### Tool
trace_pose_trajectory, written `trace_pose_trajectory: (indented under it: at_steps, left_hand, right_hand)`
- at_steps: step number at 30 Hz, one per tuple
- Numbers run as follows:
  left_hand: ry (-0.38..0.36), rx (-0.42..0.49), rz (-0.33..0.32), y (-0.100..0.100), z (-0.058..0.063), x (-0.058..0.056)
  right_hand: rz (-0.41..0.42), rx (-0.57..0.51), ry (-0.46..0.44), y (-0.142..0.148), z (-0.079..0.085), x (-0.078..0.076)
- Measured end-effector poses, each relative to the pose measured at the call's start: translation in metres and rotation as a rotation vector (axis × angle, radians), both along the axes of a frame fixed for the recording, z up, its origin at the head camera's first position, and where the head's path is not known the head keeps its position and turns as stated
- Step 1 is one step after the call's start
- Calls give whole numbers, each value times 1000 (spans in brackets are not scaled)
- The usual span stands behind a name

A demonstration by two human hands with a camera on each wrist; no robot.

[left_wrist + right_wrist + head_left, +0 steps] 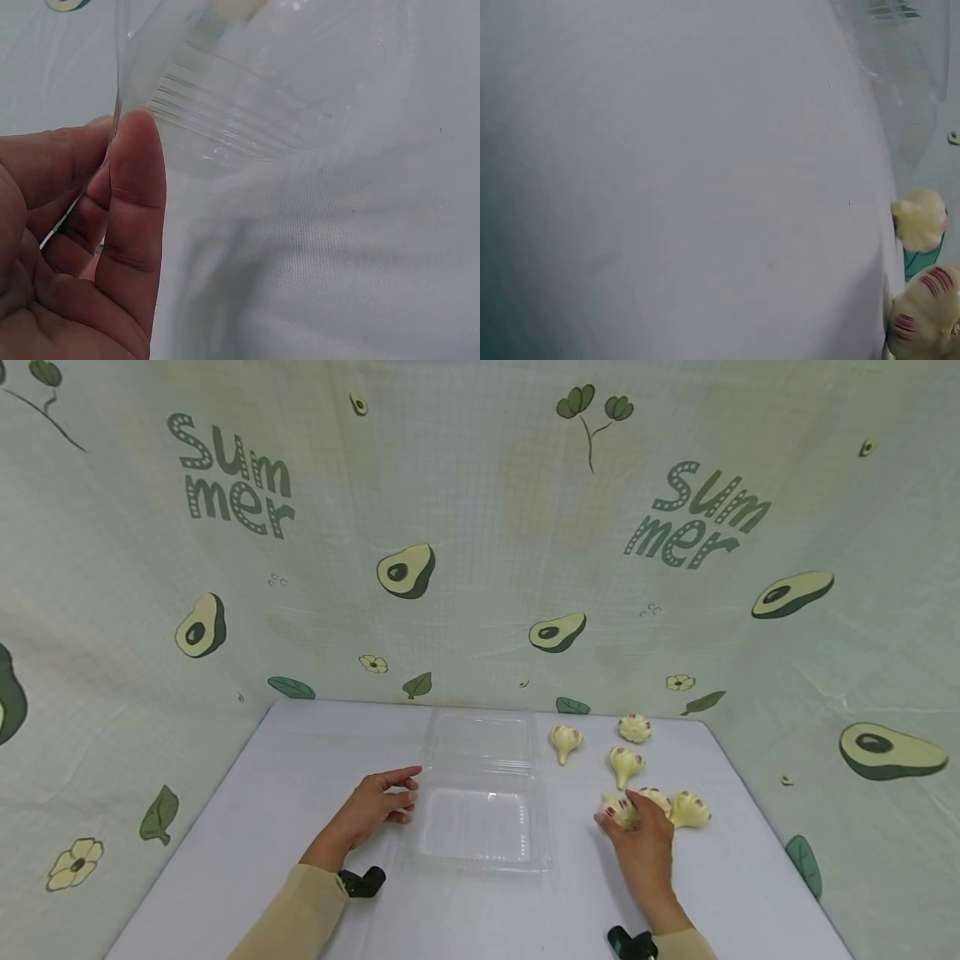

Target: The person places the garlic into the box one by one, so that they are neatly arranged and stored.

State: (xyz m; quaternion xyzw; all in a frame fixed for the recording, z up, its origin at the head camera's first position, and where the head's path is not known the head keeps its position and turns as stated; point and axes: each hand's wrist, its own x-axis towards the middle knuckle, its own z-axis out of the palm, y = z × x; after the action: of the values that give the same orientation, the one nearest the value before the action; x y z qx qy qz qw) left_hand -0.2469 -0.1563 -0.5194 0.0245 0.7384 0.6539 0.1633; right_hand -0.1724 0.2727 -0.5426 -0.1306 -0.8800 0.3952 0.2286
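Observation:
A clear plastic clamshell container (472, 827) lies with its lid (483, 735) folded back at the middle of the table. My left hand (375, 810) is at its left side; in the left wrist view, thumb and fingers pinch the container's thin edge (139, 67). On the right, my right hand (648, 847) holds a garlic bulb (617, 810) with purple streaks between thumb and fingers. Close by are two more garlic bulbs, one partly behind the hand (656, 799) and one to its right (690, 811). In the right wrist view, a streaked bulb (926, 307) shows at the lower right corner.
Further back lie three garlic bulbs: one in the middle (626, 764), one near the lid (566, 741) and one at the table's far edge (634, 727). A cloth with avocado prints (480, 510) hangs around the white table (225, 843).

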Motion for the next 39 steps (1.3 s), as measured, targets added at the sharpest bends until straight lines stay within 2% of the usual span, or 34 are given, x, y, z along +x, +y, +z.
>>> trace_pose_trajectory:
  at_steps: [4, 12, 24, 28, 34, 39]
  left_hand:
    - [-4, -6, 2, -1, 0, 1]
    - [-15, -20, 7, -1, 0, 1]
    - [-19, -33, -1, 0, -2, 0]
    - [-15, -35, -7, 0, -1, 0]
    - [-6, -27, -6, -1, 0, 0]
    - [-13, -13, -5, 0, 0, -1]
  right_hand:
    - [8, 20, -7, -2, -1, -4]
    - [31, -4, -97, -5, 0, -8]
    - [68, 20, -198, -5, 5, -5]
    - [60, -9, -175, -7, 5, -4]
    - [70, 4, -115, -7, 6, -6]
    - [60, -17, -102, -7, 8, -5]
